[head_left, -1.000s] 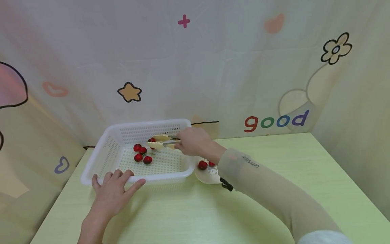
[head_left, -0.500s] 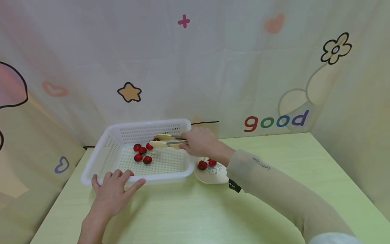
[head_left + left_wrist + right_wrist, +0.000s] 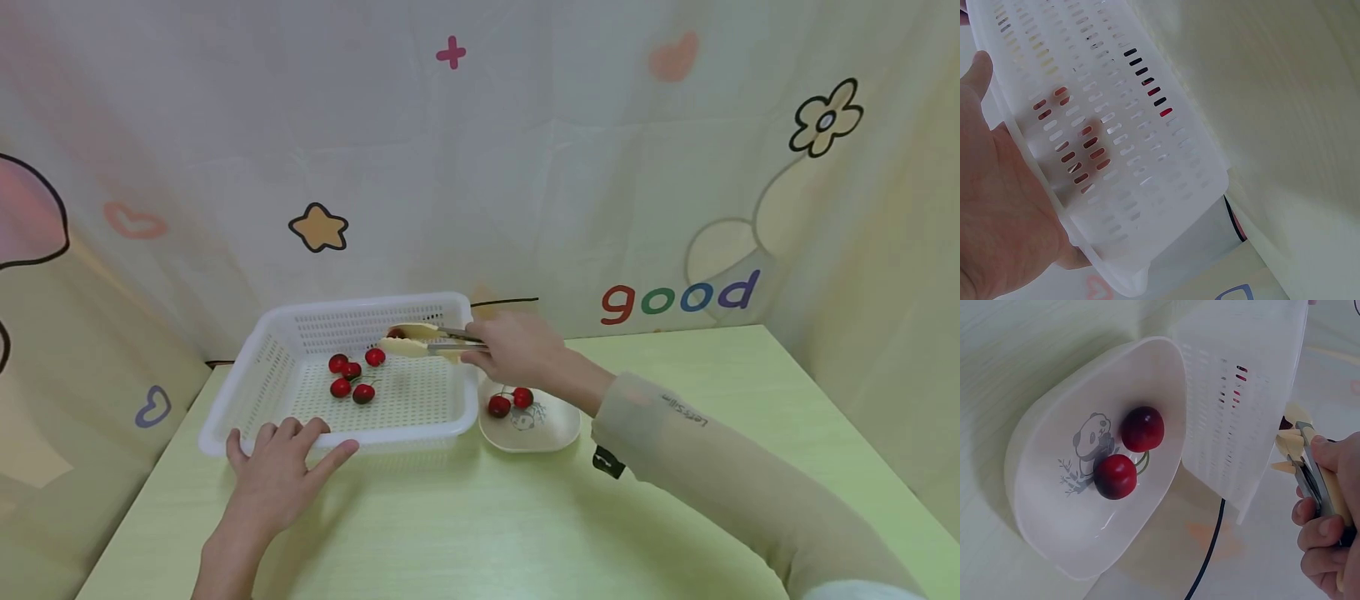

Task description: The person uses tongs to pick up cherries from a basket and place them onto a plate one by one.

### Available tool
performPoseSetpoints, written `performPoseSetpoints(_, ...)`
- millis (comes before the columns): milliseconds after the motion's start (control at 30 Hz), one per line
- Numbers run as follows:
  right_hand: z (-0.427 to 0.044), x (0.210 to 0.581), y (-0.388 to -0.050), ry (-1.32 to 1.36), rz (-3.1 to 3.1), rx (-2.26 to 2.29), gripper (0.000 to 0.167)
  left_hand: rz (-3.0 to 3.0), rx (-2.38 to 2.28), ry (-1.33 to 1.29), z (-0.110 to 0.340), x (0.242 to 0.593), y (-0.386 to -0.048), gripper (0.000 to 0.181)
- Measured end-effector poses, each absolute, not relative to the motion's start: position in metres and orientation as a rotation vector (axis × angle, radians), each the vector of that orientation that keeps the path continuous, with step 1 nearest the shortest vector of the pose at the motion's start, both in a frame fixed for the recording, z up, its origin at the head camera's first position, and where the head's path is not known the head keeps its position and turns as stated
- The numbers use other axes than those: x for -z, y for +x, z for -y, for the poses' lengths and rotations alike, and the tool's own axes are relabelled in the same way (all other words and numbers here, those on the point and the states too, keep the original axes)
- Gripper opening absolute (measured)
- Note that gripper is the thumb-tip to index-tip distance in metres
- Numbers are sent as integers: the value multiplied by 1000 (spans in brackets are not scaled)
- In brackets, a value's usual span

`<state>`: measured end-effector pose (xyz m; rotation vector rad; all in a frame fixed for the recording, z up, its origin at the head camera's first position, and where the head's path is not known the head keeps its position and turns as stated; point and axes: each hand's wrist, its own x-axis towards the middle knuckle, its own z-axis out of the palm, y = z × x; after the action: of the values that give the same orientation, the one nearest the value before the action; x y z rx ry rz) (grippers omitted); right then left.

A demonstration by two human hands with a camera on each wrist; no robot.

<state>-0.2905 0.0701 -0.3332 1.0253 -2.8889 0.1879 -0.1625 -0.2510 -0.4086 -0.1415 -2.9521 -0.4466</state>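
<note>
My right hand [image 3: 521, 348] grips metal-armed tongs [image 3: 448, 340] with cream tips, over the right side of a white slotted basket [image 3: 427, 431]. A dark red cherry [image 3: 396, 333] sits between the tips, partly hidden. In the right wrist view, fingers curl round the tongs' handles [image 3: 1329, 487]. Several red cherries [image 3: 363, 393] lie on the basket floor. My left hand [image 3: 276, 475] rests on the basket's near rim, its fingers spread over the edge. The left wrist view shows that hand [image 3: 1007, 200] against the rim, some fingers hidden.
Right of the basket, close against it, stands a white dish [image 3: 551, 425] with a panda print [image 3: 1092, 437]. Two cherries [image 3: 1129, 456] with green stems lie in it. A printed curtain [image 3: 555, 183] hangs behind the pale green table [image 3: 465, 525].
My right hand and the tongs move right and slightly up, carrying a cherry away from the others. Another cherry beside the tips now lies in plain sight. The left hand stays put.
</note>
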Motion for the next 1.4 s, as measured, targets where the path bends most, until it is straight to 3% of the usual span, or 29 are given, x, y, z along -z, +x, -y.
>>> performPoseSetpoints(433, -104, 336, -272, 1083, 2722, -302, 26, 2962, 428, -143, 252, 407, -161, 64)
performPoseSetpoints(1033, -150, 330, -250, 915, 2742, -328, 51, 2950, 437, -148, 252, 408, -161, 61)
performPoseSetpoints(1400, -178, 331, -242, 887, 2682, -352, 52, 2954, 439, -145, 251, 407, -160, 62)
